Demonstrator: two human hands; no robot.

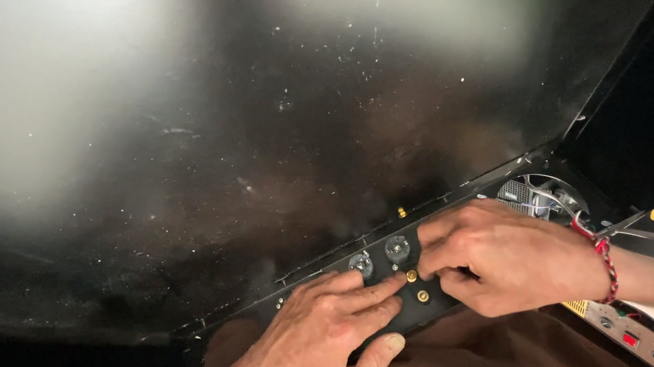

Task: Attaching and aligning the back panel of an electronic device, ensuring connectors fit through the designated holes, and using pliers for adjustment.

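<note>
A big black metal sheet (270, 132) fills most of the picture. It is shiny, with white specks and dust, and pale light glows on it in the upper left and upper middle of the frame.

Along its lower edge, in the lower middle of the frame, runs a narrow black strip (331, 280). On this strip sit two round silver knobs (379, 256) side by side. Just below them are two small gold screws (416, 285), one above the other.

The left hand (323, 344) comes up from the bottom middle of the frame. It lies flat on the strip, fingers stretched out and close together, and the fingertips reach to the upper gold screw. The thumb sticks out below. It grips nothing that can be seen.

The right hand (505, 257) comes in from the lower right. Its fingers are curled and pinched together right beside the gold screws and the right knob. What it pinches is too small to tell. A red woven wrist band (604, 260) is tied around its wrist.

Behind the right hand, a round metal part with wires (539, 193) shows. In the lower right corner lies a grey box with a red switch (629, 333). Brown cloth (493, 355) lies under the hands.
</note>
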